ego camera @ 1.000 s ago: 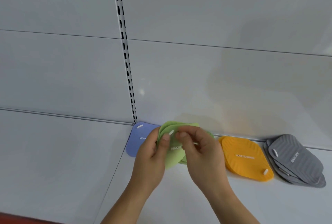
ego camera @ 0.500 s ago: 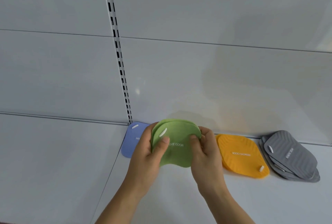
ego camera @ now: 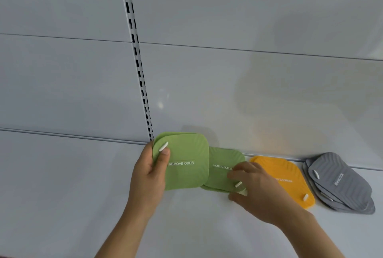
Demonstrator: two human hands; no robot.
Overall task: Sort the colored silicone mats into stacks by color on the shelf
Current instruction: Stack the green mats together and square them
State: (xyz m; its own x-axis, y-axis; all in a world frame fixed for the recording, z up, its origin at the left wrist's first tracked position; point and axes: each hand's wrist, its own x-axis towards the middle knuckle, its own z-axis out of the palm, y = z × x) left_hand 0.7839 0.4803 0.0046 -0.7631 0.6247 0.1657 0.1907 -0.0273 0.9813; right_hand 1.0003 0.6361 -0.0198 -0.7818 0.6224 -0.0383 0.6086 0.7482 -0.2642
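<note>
My left hand (ego camera: 150,171) grips a few green silicone mats (ego camera: 187,166) by their left edge, held upright above the white shelf (ego camera: 62,185), the front one reading REMOVE ODOR. To their right a second green mat pile (ego camera: 222,169) lies flat on the shelf. My right hand (ego camera: 255,193) holds its near right corner, fingers on top and thumb under the edge. An orange mat (ego camera: 284,172) lies further right, partly hidden by my right hand. A grey mat stack (ego camera: 339,183) sits at the far right. The blue mat is hidden behind the held green mats.
The shelf's white back panel rises right behind the mats, with a slotted upright rail (ego camera: 137,58) above my left hand. Bare shelf stretches out to the left and in front of the mats.
The green bundle has split: my right hand carried some green mats right and laid them on the shelf beside the orange mat. My left hand keeps the others raised, now covering the blue mat.
</note>
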